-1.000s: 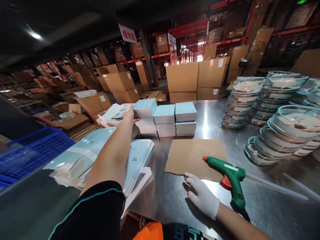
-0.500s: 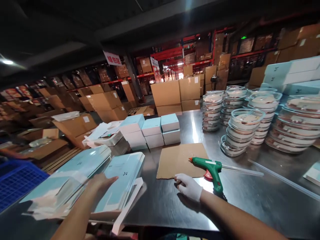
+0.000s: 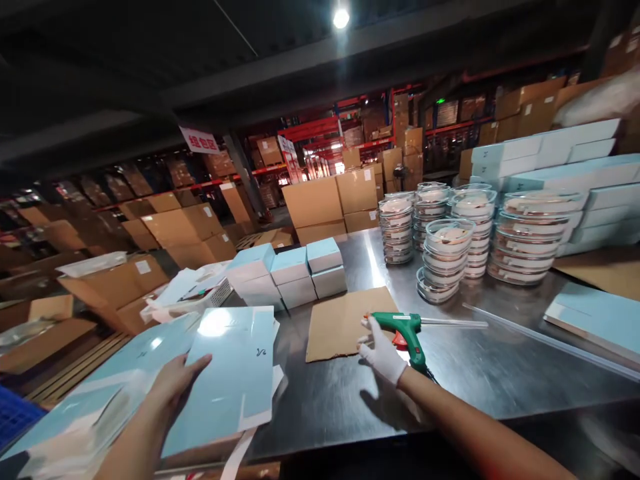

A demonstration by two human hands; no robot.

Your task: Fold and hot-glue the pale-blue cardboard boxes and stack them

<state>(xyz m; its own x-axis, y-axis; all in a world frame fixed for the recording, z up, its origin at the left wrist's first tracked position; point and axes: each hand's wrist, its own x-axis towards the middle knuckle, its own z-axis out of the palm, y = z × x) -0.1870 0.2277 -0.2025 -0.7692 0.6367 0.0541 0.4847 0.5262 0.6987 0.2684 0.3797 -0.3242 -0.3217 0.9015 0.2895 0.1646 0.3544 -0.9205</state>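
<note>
At the left of the table, my left hand grips the near-left edge of a light blue flattened carton, thumb on top and fingers hidden under the edge. Beside it lies another stack of light blue flattened cartons. My right hand, in a white glove, hovers just left of the green hot glue gun with fingers apart and nothing in them. The glue gun, with a clear glue stick in its back, rests with its nozzle over a brown cardboard sheet.
Small blue-and-white boxes stand behind the cardboard, near a white basket. Stacks of round glass dishes fill the back right. A loose glue stick and a blue flat box lie at the right.
My left hand has raised and turned the top light blue carton off its stack. My right hand has lifted and moved toward the glue gun. The view has swung right.
</note>
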